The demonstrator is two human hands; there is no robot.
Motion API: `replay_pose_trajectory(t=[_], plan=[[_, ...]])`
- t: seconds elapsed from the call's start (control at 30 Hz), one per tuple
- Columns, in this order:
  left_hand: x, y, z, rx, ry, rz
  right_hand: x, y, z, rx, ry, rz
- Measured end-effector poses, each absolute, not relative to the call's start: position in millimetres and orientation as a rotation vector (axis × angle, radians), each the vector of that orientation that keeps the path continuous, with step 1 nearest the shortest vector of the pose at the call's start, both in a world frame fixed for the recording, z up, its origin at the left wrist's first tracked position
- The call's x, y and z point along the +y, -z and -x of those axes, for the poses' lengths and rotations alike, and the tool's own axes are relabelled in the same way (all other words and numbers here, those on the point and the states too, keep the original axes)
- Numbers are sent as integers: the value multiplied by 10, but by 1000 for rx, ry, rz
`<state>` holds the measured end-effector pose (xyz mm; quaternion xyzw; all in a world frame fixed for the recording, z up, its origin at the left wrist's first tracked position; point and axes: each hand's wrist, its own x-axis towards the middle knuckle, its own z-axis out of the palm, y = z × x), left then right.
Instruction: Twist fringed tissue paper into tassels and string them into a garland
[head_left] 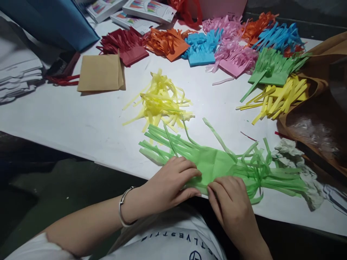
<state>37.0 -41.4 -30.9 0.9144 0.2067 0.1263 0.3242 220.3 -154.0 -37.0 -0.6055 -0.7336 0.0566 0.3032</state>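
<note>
Both hands pinch the uncut middle band of the green fringed tissue sheet [217, 164] at the counter's [81, 115] near edge, lower centre of the frame — left hand [169, 180] with fingers flat on it, right hand [230, 198] nipping the fold. It looks feather-light, limp and easily torn, so the solid centre seems the safest hold, not the strips. A yellow fringe [159, 101] lies just above, crumpled white paper [300, 162] to the right — nothing blocks the hands.

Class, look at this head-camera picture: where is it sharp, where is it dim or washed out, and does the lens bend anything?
Head view: the green fringed paper under the left hand and right hand is sharp and evenly lit; the white table looks bright but without hard glare; the floor at lower left is dark; the table edge curves slightly, suggesting wide-angle distortion.
</note>
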Motion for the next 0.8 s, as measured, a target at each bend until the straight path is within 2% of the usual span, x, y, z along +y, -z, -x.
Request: replay_pose_trajectory(t=[0.13,0.3,0.47,0.6,0.8], plan=[[-454,301,-439,489,-376,-2656,-1587,398,-2247,-2043,-68,1580],[-400,279,-430,421,-281,-2538,-1664,446,-2424,-2046,-72,1585],[-160,50,-588,607,-9,-2373,-1519,366,-2501,-1836,-223,1765],[123,-146,-816,639,276,-2348,-1350,304,-2573,-1854,-150,1977],[265,-149,-925,715,358,-2409,-1258,343,-2703,-1887,-212,2058]])
